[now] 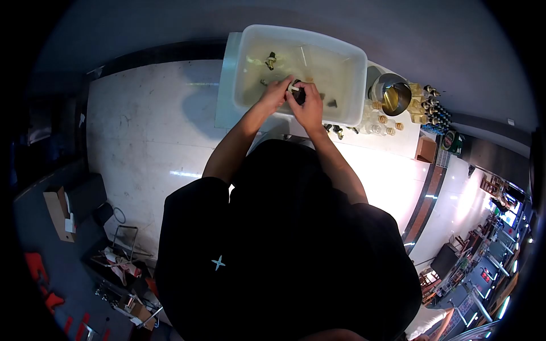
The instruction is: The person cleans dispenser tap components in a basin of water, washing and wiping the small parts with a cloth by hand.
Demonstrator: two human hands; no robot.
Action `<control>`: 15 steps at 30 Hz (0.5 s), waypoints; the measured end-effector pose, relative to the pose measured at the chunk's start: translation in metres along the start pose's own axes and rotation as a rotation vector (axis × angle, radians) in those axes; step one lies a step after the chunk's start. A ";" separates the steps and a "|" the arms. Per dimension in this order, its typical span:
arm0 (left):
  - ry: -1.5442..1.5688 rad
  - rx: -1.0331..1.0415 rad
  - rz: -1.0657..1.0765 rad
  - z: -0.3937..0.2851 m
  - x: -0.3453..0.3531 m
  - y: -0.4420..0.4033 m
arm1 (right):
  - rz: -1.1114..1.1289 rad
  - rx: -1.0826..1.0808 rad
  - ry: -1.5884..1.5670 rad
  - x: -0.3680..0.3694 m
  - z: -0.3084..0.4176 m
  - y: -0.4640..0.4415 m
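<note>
Both hands meet over the near part of a white plastic tub [364, 74] holding cloudy, yellowish liquid. My right hand [309, 106] is closed around a small dark part [298, 95], its exact kind unclear. From the left, my left hand [275, 95] pinches at the same part, where a short pale piece shows between the fingers; whether that piece is separate I cannot tell. A black-and-brass fitting [271, 61] lies in the liquid beyond my left hand. Another dark piece [333, 103] sits right of my right hand.
Right of the tub stand a shiny metal bowl [391, 95], several clear glass pieces [380, 126] and rows of bottle-like items with dark tops [435, 113]. More black-and-brass fittings [338, 132] lie against the tub's near side. A cardboard box [426, 149] is farther right.
</note>
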State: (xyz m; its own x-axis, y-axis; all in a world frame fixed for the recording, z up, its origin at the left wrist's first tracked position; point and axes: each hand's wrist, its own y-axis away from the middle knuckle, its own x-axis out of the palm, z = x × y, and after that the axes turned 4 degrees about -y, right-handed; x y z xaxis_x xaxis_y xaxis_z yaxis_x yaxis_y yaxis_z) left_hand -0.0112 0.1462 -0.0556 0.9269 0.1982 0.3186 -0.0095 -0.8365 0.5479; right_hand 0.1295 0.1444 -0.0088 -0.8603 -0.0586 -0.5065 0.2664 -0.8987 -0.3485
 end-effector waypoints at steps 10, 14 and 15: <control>-0.169 0.004 -0.050 -0.001 0.007 0.003 | 0.000 -0.096 0.077 -0.001 -0.006 0.004; -0.117 -0.106 0.069 0.006 -0.001 -0.006 | 0.008 -0.120 0.133 -0.002 -0.003 0.004; -0.074 -0.136 0.106 0.006 -0.004 -0.008 | 0.022 -0.126 0.150 -0.002 -0.002 0.004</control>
State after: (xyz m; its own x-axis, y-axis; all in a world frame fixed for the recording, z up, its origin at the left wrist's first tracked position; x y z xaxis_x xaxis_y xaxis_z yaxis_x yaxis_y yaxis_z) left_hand -0.0123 0.1490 -0.0659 0.9431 0.0702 0.3251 -0.1545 -0.7729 0.6154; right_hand 0.1333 0.1417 -0.0105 -0.7818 -0.0034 -0.6235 0.3443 -0.8361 -0.4271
